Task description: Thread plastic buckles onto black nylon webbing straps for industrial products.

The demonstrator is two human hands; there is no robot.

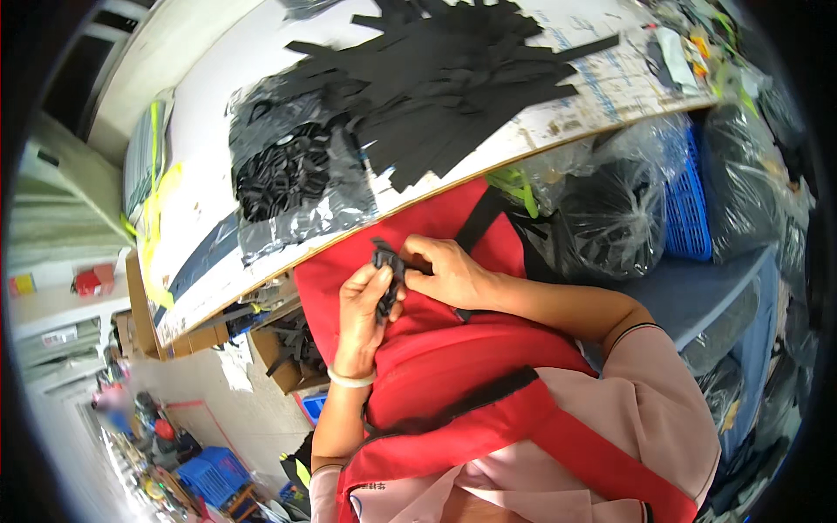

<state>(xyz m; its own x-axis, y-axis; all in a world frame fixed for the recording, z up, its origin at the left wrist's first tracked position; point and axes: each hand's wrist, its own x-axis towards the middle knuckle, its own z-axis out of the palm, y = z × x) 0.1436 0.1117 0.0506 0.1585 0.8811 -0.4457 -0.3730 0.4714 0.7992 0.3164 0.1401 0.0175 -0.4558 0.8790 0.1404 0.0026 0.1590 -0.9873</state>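
Note:
Above my red apron (436,366), close to the table's edge, my left hand (359,305) is closed on a black plastic buckle (386,277), thumb on its face. A short black piece sticks up past the buckle's upper end. My right hand (445,275) is closed, its curled fingers and thumb meeting at the buckle's right side. What the right fingertips pinch is hidden. On the table, nearest my left hand, a clear plastic bag (305,220) holds many small black plastic parts (283,174). Behind it a large pile of cut black strips (453,78) is spread out.
The white table (205,183) has a worn brown front edge crossing ahead of my hands. To the right are bagged dark goods (610,218) and a blue plastic crate (687,205). Cardboard boxes (275,357) stand below left; another blue crate (214,475) sits farther off.

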